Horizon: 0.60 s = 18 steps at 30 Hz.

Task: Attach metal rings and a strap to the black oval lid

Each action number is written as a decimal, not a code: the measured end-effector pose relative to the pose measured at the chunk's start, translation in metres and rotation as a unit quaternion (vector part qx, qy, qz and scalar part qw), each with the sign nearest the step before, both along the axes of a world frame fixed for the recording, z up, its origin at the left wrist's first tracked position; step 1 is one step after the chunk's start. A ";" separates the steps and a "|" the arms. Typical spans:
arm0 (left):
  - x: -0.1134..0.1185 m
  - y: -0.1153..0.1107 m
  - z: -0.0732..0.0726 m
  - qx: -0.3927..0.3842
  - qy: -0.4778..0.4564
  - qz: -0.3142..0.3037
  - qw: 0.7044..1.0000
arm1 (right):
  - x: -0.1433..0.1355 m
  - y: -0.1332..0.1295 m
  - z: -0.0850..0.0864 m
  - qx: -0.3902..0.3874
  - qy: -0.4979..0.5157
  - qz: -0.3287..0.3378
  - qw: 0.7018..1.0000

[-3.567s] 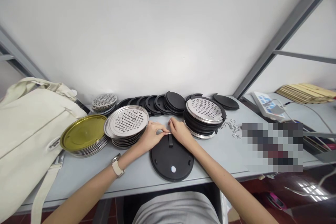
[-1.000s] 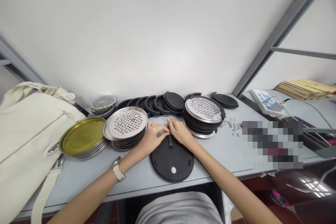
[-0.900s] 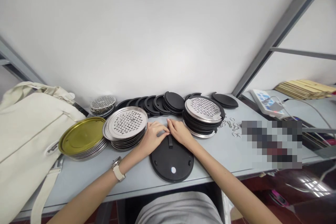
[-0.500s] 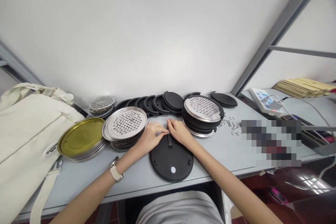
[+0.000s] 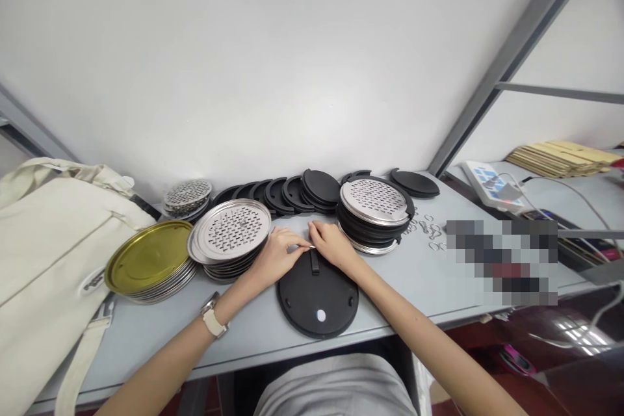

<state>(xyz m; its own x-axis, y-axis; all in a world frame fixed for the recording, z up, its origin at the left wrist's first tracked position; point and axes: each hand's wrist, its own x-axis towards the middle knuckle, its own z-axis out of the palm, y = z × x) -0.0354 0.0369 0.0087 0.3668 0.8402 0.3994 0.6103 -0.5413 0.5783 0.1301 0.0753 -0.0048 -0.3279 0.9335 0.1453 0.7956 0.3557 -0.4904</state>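
A round black disc (image 5: 319, 296) lies on the table in front of me, with a short black strap (image 5: 314, 263) near its far edge and a white round spot on its near part. At the end of that strap my left hand (image 5: 283, 250) pinches with thumb and forefinger. My right hand (image 5: 329, 242) meets it there, its fingers closed over the disc's far edge. Something tiny and pale shows between the fingertips, too small to name. Left of my hands is a stack of black discs topped by a perforated metal plate (image 5: 236, 234).
To the right stands another stack topped by a perforated plate (image 5: 375, 200), with loose metal rings (image 5: 431, 231) beyond. Black discs (image 5: 322, 186) line the wall. Gold-coloured lids (image 5: 149, 257) and a cream bag (image 5: 58, 240) occupy the left. A blurred patch covers the table's right part.
The view has shifted very slightly. Both hands stay at the strap end, with hardly any visible movement of the fingers; the disc lies where it was.
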 end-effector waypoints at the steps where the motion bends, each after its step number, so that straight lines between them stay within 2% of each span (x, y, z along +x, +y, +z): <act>1: 0.000 0.000 0.000 0.001 -0.001 0.000 1.000 | 0.000 0.000 0.000 -0.002 -0.001 -0.001 1.000; 10: 0.003 0.001 -0.006 0.017 -0.008 -0.008 1.000 | -0.002 -0.001 0.000 -0.013 -0.014 -0.003 1.000; 18: 0.005 0.002 -0.011 0.016 -0.025 -0.014 0.999 | 0.004 -0.001 -0.005 -0.008 0.004 0.041 0.999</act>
